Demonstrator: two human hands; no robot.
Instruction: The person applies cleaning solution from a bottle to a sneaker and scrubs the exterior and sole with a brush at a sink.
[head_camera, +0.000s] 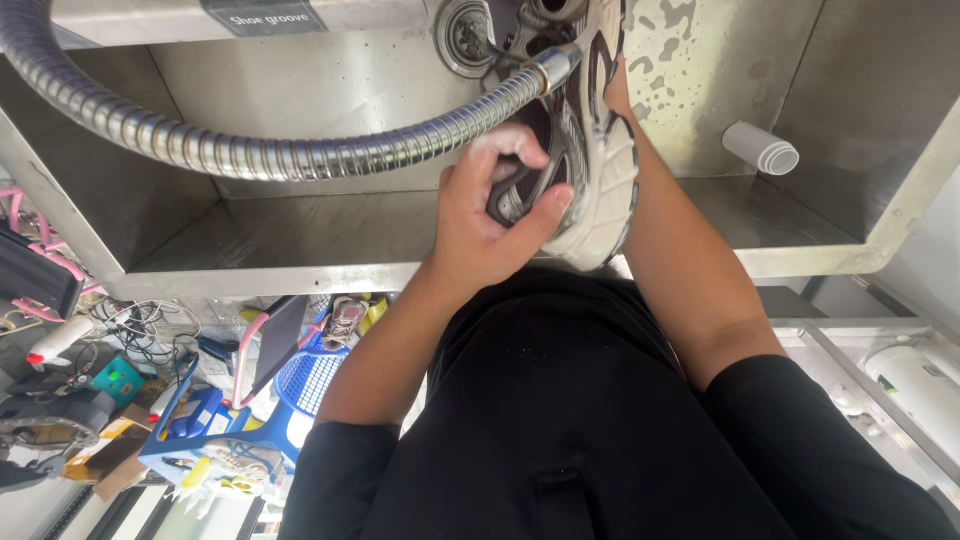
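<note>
1. I see a shoe (590, 150) held over a steel sink (300, 230), heel end toward the body, pale sole facing right.
2. My left hand (490, 215) has its grip clenched on the heel, thumb pressed against the upper; suds coat the fingers.
3. My right hand (618, 90) is mostly hidden behind the sole; I cannot tell its grip.
4. A metal hose (250, 150) arcs across, its nozzle at the shoe's opening.
5. I judge this the rinsing stage; next, the shoe wants turning while held firmly, since it looks slippery.
6. A blue basket (310, 375) sits on the floor below.
</note>
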